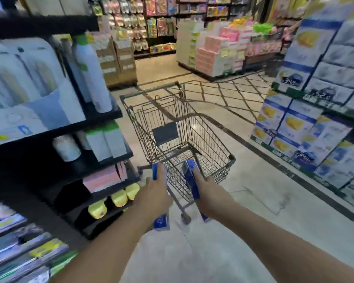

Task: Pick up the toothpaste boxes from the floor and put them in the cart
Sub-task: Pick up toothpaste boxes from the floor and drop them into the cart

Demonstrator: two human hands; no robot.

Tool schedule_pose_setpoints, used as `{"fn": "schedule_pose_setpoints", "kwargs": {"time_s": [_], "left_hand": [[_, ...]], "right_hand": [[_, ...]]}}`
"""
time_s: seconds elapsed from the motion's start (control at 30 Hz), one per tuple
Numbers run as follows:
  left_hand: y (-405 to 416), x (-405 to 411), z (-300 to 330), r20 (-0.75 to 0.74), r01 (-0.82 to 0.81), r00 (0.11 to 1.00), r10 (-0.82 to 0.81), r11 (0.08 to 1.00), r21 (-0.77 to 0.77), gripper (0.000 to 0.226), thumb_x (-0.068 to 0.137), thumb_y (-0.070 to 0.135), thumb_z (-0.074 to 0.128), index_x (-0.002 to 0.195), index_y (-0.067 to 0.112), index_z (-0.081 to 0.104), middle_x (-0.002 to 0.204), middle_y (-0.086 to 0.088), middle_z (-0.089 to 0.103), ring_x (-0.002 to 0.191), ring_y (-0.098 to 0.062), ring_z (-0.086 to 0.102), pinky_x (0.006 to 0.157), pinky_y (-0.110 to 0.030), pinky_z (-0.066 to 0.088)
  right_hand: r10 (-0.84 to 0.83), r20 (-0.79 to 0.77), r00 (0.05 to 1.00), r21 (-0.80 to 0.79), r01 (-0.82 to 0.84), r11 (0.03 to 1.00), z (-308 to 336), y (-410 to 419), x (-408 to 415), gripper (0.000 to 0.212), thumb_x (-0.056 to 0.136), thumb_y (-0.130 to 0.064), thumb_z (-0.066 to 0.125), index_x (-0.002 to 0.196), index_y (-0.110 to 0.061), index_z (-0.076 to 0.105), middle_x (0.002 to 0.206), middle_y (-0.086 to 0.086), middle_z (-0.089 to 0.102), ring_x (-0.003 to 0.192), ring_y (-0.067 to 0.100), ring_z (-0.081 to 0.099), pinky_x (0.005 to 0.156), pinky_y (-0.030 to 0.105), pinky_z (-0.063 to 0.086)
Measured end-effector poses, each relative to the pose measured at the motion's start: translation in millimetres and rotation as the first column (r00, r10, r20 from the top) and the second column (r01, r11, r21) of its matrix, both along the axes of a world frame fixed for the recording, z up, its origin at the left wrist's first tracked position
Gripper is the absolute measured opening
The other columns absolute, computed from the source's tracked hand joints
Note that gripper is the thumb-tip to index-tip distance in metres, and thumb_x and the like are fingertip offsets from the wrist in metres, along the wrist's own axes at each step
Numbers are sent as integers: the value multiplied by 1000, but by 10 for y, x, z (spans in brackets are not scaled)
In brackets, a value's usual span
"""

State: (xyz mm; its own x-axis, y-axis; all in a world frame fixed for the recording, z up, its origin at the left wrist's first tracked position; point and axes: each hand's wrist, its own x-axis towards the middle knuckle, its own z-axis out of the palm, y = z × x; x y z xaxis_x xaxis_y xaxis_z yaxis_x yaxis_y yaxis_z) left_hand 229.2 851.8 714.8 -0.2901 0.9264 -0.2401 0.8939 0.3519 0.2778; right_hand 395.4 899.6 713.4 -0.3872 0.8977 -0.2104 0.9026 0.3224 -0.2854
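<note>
My left hand [154, 196] grips a long blue toothpaste box [161, 221], which sticks out above and below the fist. My right hand [207, 190] grips a second blue toothpaste box [189, 174], held slanted with its upper end over the near corner of the cart. The wire shopping cart [211, 137] stands just ahead of both hands on the pale floor. Its basket looks bare apart from a dark panel on the folded seat. Both arms reach forward from the bottom of the view.
Dark shelving [102, 117] with bottles and packs runs close along the left of the cart. Stacked blue and white cartons [307, 127] line the right side. Pink and white packs [217, 56] are piled further ahead. Tiled floor [253, 193] lies between the shelves.
</note>
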Motion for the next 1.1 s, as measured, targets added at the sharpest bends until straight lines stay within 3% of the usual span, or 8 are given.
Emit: {"fn": "schedule_pose_setpoints", "kwargs": {"time_s": [0.07, 0.23, 0.43, 0.53, 0.67, 0.87, 0.97, 1.1], "left_hand": [[336, 181, -34, 28, 29, 999, -29, 1000, -7, 104, 87, 33, 60, 151, 31, -21, 128, -23, 48, 85, -34, 62, 72, -43, 54], [1096, 415, -140, 34, 82, 996, -80, 996, -44, 104, 88, 31, 60, 151, 31, -23, 129, -26, 51, 72, -27, 59, 45, -28, 33], [2045, 350, -370, 81, 109, 991, -105, 993, -45, 107, 88, 32, 60, 150, 32, -27, 131, -20, 46, 89, -30, 63, 68, -38, 55], [2540, 183, -441, 100, 113, 989, -109, 993, -37, 104, 90, 32, 59, 151, 32, -24, 133, -21, 44, 96, -33, 61, 79, -41, 55], [3159, -68, -534, 126, 110, 987, -103, 993, -43, 103, 91, 28, 59, 152, 30, -23, 135, -20, 44, 93, -30, 59, 76, -39, 53], [3839, -344, -902, 116, 57, 992, -45, 993, -103, 112, 90, 33, 63, 148, 26, -32, 143, -23, 40, 100, -33, 63, 79, -41, 55], [4073, -413, -1181, 129, 9, 992, 10, 989, -149, 113, 91, 34, 63, 147, 23, -34, 148, -22, 35, 106, -34, 61, 85, -43, 54], [4333, -393, -1766, 215, -89, 969, 123, 983, -158, 114, 90, 36, 65, 148, 24, -32, 144, -22, 39, 83, -28, 62, 70, -38, 53]], "right_hand": [[-43, -7, 999, -5, 43, 999, -42, 247, 205, 88, 90, -15, 58, 153, -34, -2, 122, 18, 44, 90, 36, 61, 68, 42, 53], [-106, 18, 994, -12, 107, 994, -171, 813, 396, 86, 92, -13, 55, 154, -32, -1, 132, 21, 42, 95, 36, 63, 63, 38, 46], [-120, 34, 992, -41, 121, 992, -300, 1699, 193, 93, 87, -7, 61, 153, -31, 0, 137, 22, 39, 103, 40, 60, 72, 42, 49], [-122, 40, 992, -37, 124, 992, -366, 2220, 3, 93, 86, -4, 61, 152, -31, 2, 128, 19, 43, 96, 36, 61, 74, 44, 54], [-146, 14, 989, -57, 147, 987, -493, 2851, -251, 97, 84, 0, 61, 151, -36, 1, 120, 15, 46, 84, 26, 59, 69, 38, 53], [-158, 34, 987, -91, 161, 983, -924, 3592, -509, 91, 88, 0, 55, 153, -30, -1, 132, 20, 42, 81, 26, 60, 70, 39, 56], [-124, 75, 989, -151, 135, 979, -1247, 3889, -608, 97, 88, 1, 54, 154, -24, -13, 152, 21, 28, 98, 29, 64, 70, 36, 53], [-76, 145, 987, -243, 110, 964, -1786, 4250, -686, 94, 88, 0, 57, 155, -9, -10, 159, 19, 14, 113, 31, 60, 81, 37, 50]]}}
